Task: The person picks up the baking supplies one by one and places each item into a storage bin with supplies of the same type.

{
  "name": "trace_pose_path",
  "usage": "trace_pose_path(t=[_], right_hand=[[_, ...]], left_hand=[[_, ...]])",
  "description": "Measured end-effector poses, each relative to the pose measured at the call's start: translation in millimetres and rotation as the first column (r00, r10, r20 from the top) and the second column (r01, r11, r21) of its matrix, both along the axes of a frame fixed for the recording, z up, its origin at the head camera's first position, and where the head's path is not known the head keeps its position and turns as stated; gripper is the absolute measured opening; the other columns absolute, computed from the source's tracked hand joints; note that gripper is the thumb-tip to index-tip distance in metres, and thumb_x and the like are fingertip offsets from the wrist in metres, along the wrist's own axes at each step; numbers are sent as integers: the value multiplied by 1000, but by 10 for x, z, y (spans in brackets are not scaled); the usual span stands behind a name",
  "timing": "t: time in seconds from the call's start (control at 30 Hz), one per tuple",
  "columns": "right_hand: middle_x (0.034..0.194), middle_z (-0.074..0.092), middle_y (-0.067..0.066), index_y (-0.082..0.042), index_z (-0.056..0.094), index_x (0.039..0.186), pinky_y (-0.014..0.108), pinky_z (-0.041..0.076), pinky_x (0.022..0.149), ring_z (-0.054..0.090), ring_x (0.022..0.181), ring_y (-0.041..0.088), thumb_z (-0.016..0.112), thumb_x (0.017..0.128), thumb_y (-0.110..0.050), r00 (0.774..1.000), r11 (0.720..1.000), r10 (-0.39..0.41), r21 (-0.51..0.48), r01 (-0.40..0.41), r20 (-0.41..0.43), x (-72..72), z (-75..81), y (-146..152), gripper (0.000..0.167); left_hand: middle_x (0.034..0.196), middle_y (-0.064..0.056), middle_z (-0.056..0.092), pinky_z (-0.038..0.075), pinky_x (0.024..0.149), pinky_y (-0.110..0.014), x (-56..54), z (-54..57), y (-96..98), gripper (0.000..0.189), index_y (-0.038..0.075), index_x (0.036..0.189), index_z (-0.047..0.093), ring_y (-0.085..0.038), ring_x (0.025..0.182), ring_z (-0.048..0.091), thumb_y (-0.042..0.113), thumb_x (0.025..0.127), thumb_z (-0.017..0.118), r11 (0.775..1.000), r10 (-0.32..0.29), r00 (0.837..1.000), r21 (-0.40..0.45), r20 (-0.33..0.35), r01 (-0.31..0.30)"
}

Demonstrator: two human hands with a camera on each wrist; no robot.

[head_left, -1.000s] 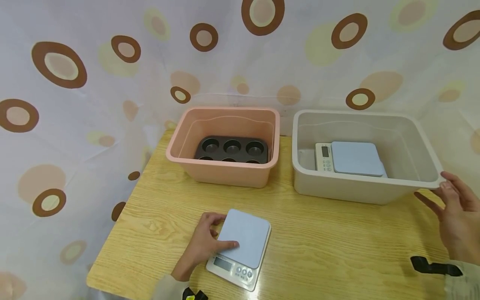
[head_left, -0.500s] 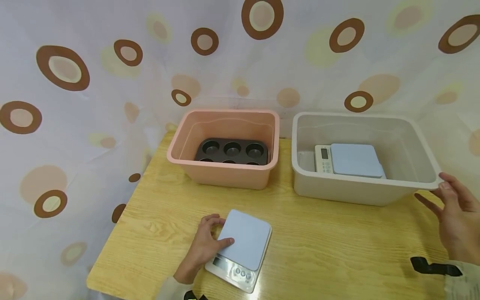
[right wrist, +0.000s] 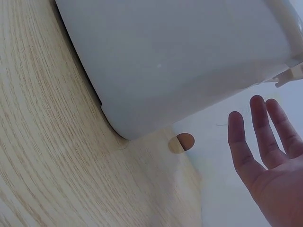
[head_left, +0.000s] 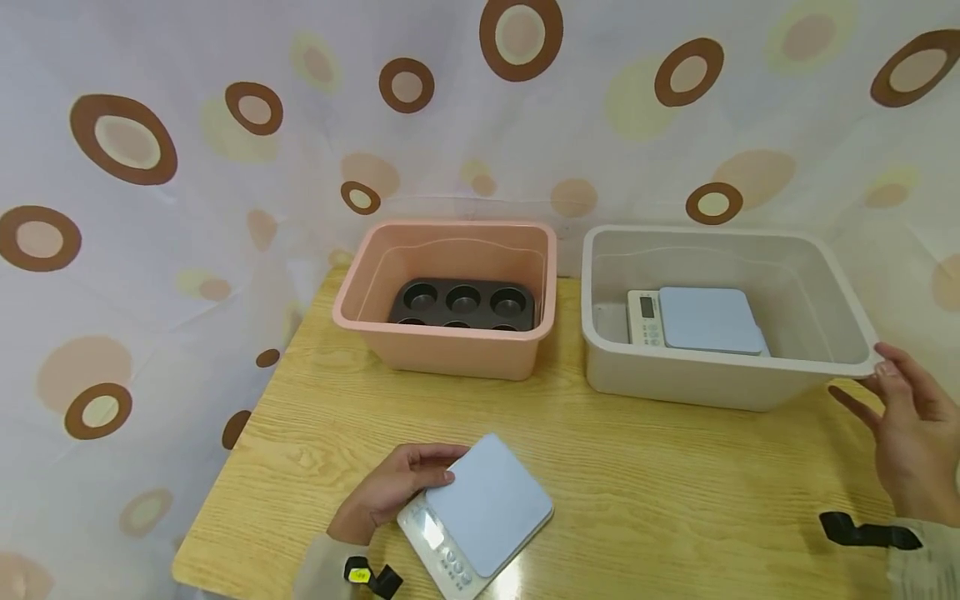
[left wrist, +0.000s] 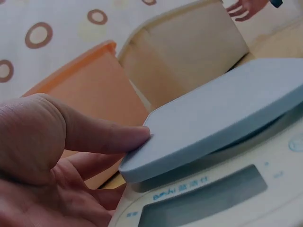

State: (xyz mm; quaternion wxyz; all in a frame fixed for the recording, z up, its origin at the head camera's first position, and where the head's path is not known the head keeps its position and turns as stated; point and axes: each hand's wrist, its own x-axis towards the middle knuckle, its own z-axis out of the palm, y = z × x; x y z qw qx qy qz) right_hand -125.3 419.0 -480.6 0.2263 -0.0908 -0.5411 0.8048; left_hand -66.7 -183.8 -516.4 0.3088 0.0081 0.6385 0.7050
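Note:
My left hand (head_left: 390,486) grips a white kitchen scale (head_left: 489,506) by its edge, near the front of the table. Its thumb (left wrist: 111,137) lies over the corner of the pale blue weighing plate (left wrist: 222,111), and the other fingers are at the side, partly hidden. The scale's display (left wrist: 203,201) faces up. At the far right, my right hand (head_left: 911,437) is at the front corner of a grey bin (head_left: 682,379), with fingertips at the rim. Seen from the right wrist, its fingers (right wrist: 262,130) are fairly straight. A second kitchen scale (head_left: 708,319) lies inside this bin.
Left of the grey bin stands a pink bin (head_left: 457,354) with a dark muffin tin (head_left: 463,302) in it. Both bins are at the back of the wooden table (head_left: 300,475), against a patterned curtain (head_left: 262,183).
The left hand has turned the kitchen scale, so its display end now points more to the left, and one corner points toward the bins. The right hand has stayed at the grey bin's corner.

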Motion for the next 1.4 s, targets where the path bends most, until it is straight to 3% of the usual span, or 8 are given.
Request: trace_pose_path(t=[0.23, 0.47, 0.73, 1.0, 1.23, 1.4], right_hand=[[128, 75, 4, 7, 60, 149, 22, 66, 70, 78, 102, 11, 64, 106, 2, 1000, 1000, -11, 24, 11, -18, 20, 33, -33, 43], [103, 73, 10, 12, 60, 144, 28, 67, 67, 77, 98, 17, 65, 98, 18, 997, 999, -39, 10, 40, -66, -3, 76, -119, 47], [120, 77, 10, 10, 59, 146, 26, 66, 68, 78, 106, 16, 66, 99, 15, 998, 999, -40, 32, 41, -52, 17, 93, -131, 48], [118, 76, 10, 10, 59, 146, 26, 67, 68, 77, 104, 16, 65, 99, 15, 997, 998, -50, 30, 52, -57, 28, 85, -136, 47], [119, 74, 10, 7, 61, 146, 25, 66, 67, 75, 102, 15, 66, 100, 14, 997, 997, -72, -7, 72, -11, 8, 98, -125, 47], [114, 75, 10, 9, 60, 146, 27, 67, 68, 76, 100, 16, 65, 100, 15, 998, 999, -49, -7, 49, -42, 8, 85, -144, 47]], left_hand=[[149, -13, 69, 65, 93, -31, -48, 36, -13, 55, -9, 156, 51, -15, 115, 75, 1, 104, 66, 994, -48, 997, 103, 56, 42], [140, -3, 74, 65, 94, -30, -92, 44, 21, 55, -10, 157, 50, -14, 114, 75, 1, 105, 65, 989, -51, 998, 138, 38, 45], [133, 5, 76, 65, 94, -29, -203, 204, 95, 53, -6, 157, 53, -12, 113, 76, 0, 106, 63, 983, -43, 999, 178, 2, 42], [129, 6, 76, 65, 90, -28, -314, 438, 203, 54, -8, 157, 51, -12, 106, 76, 0, 105, 63, 991, -51, 997, 123, -50, 57], [135, 2, 74, 64, 90, -27, -403, 571, 327, 56, -10, 157, 49, -11, 107, 75, -2, 104, 64, 988, -79, 993, 124, -93, 90], [140, -5, 73, 64, 90, -28, -452, 664, 428, 56, -9, 158, 48, -10, 107, 75, -2, 104, 63, 986, -113, 986, 109, -121, 126]])
